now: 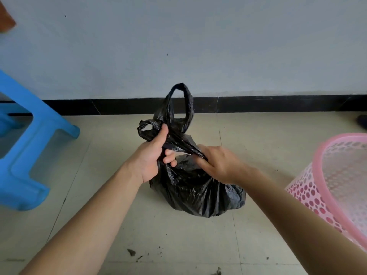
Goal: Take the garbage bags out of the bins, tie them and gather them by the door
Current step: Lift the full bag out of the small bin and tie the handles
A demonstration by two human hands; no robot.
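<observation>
Gripping a bunched handle point(147, 128) of the black garbage bag point(194, 192) in the left hand point(154, 156), fingers curled round it, thumb along the top; pinching the twisted plastic at the neck with the right hand point(218, 165). Down on the tiled floor point(262, 139) near the black skirting point(258, 104), between a blue plastic stool point(29, 147) and a pink perforated bin point(317, 175), with the other handle loop point(189, 104) upright

There was one black plastic garbage bag point(196, 193) with two loop handles point(189, 104), one pink perforated plastic bin point(303, 193), one blue plastic stool point(23, 155) and two bare hands, a left hand point(154, 155) and a right hand point(218, 165).
</observation>
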